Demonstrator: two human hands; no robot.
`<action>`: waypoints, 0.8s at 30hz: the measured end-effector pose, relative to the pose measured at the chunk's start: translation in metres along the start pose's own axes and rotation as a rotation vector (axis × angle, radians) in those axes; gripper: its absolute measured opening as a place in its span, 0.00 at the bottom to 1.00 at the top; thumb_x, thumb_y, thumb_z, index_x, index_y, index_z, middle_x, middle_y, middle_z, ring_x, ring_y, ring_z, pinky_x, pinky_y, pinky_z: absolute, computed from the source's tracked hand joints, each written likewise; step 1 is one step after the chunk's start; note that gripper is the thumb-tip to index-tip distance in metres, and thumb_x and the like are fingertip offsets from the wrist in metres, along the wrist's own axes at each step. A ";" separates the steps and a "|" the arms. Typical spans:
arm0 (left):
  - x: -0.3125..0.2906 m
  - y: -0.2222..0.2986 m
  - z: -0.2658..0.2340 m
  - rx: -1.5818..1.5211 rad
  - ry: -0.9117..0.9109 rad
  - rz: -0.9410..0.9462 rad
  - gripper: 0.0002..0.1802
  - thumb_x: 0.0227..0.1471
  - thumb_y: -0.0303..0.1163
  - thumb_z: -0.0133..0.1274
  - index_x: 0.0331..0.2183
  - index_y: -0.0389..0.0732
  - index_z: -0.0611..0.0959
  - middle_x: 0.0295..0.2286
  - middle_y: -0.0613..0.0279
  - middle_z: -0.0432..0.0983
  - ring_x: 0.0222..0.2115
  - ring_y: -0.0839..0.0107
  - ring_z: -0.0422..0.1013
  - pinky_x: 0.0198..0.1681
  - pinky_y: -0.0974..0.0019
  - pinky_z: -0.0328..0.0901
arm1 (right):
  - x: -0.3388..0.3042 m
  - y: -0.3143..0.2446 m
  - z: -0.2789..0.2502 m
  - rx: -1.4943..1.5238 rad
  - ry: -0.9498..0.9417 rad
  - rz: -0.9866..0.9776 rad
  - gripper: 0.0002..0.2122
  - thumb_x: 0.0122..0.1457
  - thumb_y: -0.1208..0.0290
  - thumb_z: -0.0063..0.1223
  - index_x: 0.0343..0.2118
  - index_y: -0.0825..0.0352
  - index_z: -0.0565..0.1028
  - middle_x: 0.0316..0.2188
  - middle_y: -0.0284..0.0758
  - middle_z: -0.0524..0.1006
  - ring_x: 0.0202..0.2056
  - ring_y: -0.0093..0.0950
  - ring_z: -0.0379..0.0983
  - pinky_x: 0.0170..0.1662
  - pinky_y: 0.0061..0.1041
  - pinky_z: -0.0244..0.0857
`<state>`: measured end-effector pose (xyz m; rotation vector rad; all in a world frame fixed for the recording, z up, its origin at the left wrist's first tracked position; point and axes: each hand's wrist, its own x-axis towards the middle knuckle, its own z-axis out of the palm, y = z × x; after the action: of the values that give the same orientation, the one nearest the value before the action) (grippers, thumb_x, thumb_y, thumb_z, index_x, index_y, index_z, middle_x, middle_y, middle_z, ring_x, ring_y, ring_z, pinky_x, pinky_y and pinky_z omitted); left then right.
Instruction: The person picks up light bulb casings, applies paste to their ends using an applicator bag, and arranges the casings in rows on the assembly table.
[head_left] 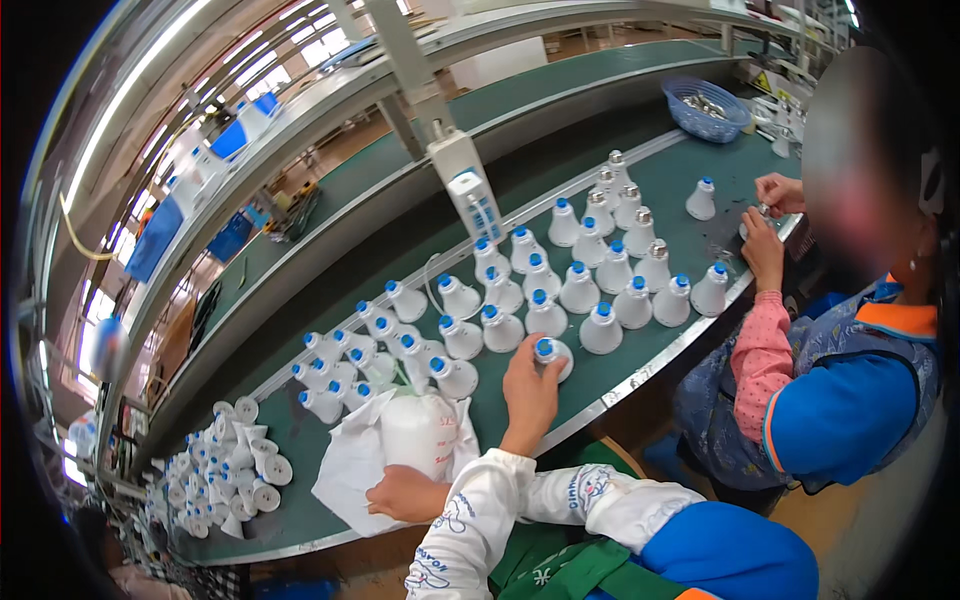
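My right hand [530, 395] is closed around a white, cone-shaped bulb housing [553, 362] with a blue cap, near the front edge of the green bench. My left hand [408, 494] lies lower and to the left, with curled fingers against a white cloth [345, 475]; its fingertips are partly hidden. Right beside that hand a white plastic bottle [415, 430] with red marks rests on the cloth. Beyond both hands stand several rows of similar blue-capped bulb housings [503, 328]. Several at the back right have metal screw caps [655, 262] instead.
Many bulb housings [225, 470] lie piled at the left end. A blue basket [707, 108] of small metal parts stands at the far right. Beside me, a co-worker's hands [767, 235] handle a small part. A metal post with a white box [462, 175] rises behind the rows.
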<state>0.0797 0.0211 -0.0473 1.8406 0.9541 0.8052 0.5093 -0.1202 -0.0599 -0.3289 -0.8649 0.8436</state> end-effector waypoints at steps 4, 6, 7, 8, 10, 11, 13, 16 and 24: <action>-0.052 0.036 -0.064 0.098 0.249 0.321 0.24 0.43 0.27 0.58 0.45 0.36 0.74 0.39 0.53 0.74 0.40 0.64 0.71 0.45 0.66 0.63 | -0.039 0.138 0.092 -0.265 -0.176 0.041 0.06 0.50 0.66 0.48 0.28 0.62 0.72 0.29 0.37 0.70 0.34 0.35 0.67 0.35 0.30 0.62; -0.086 0.046 -0.111 0.139 0.383 0.481 0.23 0.43 0.24 0.57 0.44 0.32 0.73 0.42 0.51 0.72 0.42 0.61 0.69 0.49 0.62 0.61 | -0.074 0.282 0.278 -0.435 -0.261 0.032 0.06 0.49 0.66 0.51 0.24 0.63 0.72 0.24 0.39 0.71 0.30 0.39 0.68 0.34 0.34 0.62; -0.101 0.044 -0.134 0.215 0.466 0.557 0.23 0.44 0.23 0.57 0.45 0.31 0.72 0.43 0.50 0.71 0.43 0.59 0.68 0.50 0.60 0.60 | -0.086 0.349 0.364 -0.506 -0.305 0.028 0.07 0.49 0.66 0.52 0.23 0.63 0.72 0.22 0.40 0.72 0.29 0.41 0.69 0.33 0.36 0.62; -0.121 0.040 -0.159 0.310 0.628 0.472 0.22 0.44 0.21 0.55 0.45 0.30 0.72 0.43 0.50 0.70 0.43 0.60 0.68 0.50 0.60 0.61 | -0.097 0.388 0.419 -0.566 -0.361 0.028 0.07 0.49 0.66 0.53 0.21 0.63 0.72 0.19 0.41 0.72 0.27 0.42 0.69 0.32 0.38 0.62; -0.157 0.025 -0.204 0.307 0.914 0.264 0.20 0.46 0.17 0.52 0.44 0.30 0.72 0.42 0.53 0.70 0.43 0.63 0.68 0.48 0.62 0.63 | -0.109 0.409 0.421 -0.957 -0.789 0.166 0.09 0.49 0.65 0.54 0.19 0.63 0.70 0.15 0.43 0.70 0.23 0.44 0.69 0.27 0.42 0.60; -0.170 0.014 -0.221 0.208 1.036 0.145 0.19 0.47 0.16 0.51 0.44 0.31 0.72 0.41 0.55 0.71 0.42 0.65 0.68 0.47 0.64 0.63 | -0.111 0.409 0.423 -0.931 -0.815 0.172 0.09 0.49 0.65 0.54 0.19 0.63 0.70 0.15 0.43 0.70 0.23 0.44 0.69 0.27 0.42 0.60; -0.188 -0.019 -0.251 0.111 1.057 0.024 0.18 0.47 0.15 0.50 0.43 0.31 0.72 0.40 0.57 0.70 0.41 0.68 0.68 0.45 0.66 0.64 | -0.109 0.407 0.427 -0.993 -0.739 0.112 0.09 0.51 0.64 0.54 0.19 0.61 0.72 0.14 0.36 0.70 0.20 0.40 0.66 0.29 0.35 0.58; -0.204 -0.070 -0.270 0.043 0.945 -0.212 0.15 0.45 0.15 0.52 0.39 0.32 0.75 0.35 0.64 0.72 0.36 0.76 0.69 0.40 0.72 0.64 | -0.104 0.401 0.434 -0.953 -0.697 0.076 0.10 0.51 0.64 0.52 0.18 0.62 0.70 0.13 0.40 0.69 0.19 0.42 0.66 0.27 0.39 0.58; -0.170 -0.109 -0.237 -0.016 0.706 -0.206 0.19 0.40 0.20 0.58 0.40 0.34 0.77 0.32 0.62 0.75 0.33 0.75 0.70 0.39 0.71 0.65 | -0.095 0.390 0.433 -0.919 -0.685 0.114 0.10 0.52 0.63 0.52 0.19 0.60 0.73 0.12 0.33 0.68 0.18 0.35 0.62 0.27 0.30 0.55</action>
<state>-0.2301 0.0057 -0.0761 1.4151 1.5363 1.3606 -0.0626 0.0271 -0.0615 -0.9235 -1.8829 0.6125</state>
